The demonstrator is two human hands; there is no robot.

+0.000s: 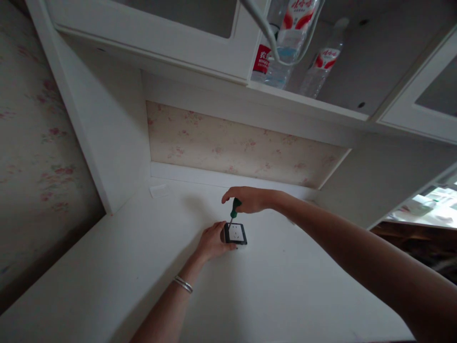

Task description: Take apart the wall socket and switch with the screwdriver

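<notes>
Socket (235,233) lies flat on the desk (285,286), mid-frame. Left hand (214,240) is at its 9 o'clock, fingers curled over the left edge, gripping it. Right hand (246,199) is at its 12 o'clock, fingers wrapped tight round the screwdriver (234,208) handle. Shaft axis is near-vertical, tip pointing to 7 o'clock from the fist and landing on the socket's top-left corner. Can't tell if the tip is seated in a screw. Left hand touches the socket directly, right only through the tool.

dim, soft indoor light; brighter at right edge, wide-angle stretching at corners.
</notes>
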